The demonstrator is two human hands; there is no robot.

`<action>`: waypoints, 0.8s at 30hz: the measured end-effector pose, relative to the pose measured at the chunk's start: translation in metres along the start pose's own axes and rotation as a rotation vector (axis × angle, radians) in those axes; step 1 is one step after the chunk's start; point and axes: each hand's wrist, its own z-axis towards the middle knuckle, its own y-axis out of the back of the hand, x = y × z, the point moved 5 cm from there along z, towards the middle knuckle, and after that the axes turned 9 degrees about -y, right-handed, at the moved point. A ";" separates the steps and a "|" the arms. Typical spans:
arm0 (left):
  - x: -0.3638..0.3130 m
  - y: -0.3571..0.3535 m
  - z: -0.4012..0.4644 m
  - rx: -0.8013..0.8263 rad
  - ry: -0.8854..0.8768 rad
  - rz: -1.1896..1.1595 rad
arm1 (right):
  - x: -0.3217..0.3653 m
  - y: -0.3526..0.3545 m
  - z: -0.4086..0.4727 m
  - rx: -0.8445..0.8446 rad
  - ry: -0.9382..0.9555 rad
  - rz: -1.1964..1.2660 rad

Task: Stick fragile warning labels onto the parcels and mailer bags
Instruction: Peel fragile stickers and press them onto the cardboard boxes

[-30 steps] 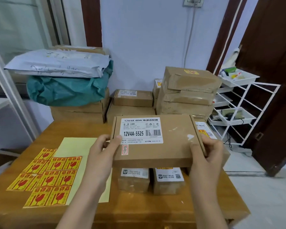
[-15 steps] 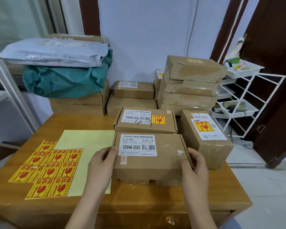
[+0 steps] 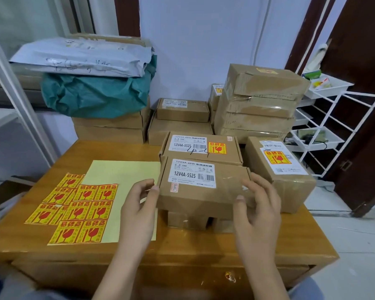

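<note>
hands: left [image 3: 139, 204] and right [image 3: 258, 204] loose-fingered, flanking box [image 3: 204, 191], gripping nothing
left of them: labels [image 3: 74, 208]
hidden: small boxes [image 3: 186, 219] beneath

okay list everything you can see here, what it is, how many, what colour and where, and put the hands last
front box: 1, brown, white 12V4A-5525 label, resting on two small boxes at the table's near middle
labelled boxes: 2, brown with yellow-red fragile stickers, one behind the front box, one to its right
fragile labels: about a dozen, yellow and red, table's left
backing sheet: 1, pale yellow, under the labels
table: 1, wooden
mailer bags: 2, grey on green, back left on boxes
box stacks: brown, back middle and back right
rack: 1, white, right
left hand: at the front box's left edge, holds nothing
right hand: at its right end, holds nothing
</note>
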 end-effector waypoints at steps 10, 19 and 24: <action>0.030 0.063 -0.013 -0.066 -0.185 0.210 | 0.043 -0.082 -0.067 0.428 0.291 0.100; 0.049 0.123 -0.003 -0.147 -0.328 0.561 | 0.030 -0.187 -0.085 0.782 0.166 0.002; 0.061 0.117 0.043 0.005 -0.292 0.718 | 0.038 -0.250 -0.057 0.813 0.146 -0.179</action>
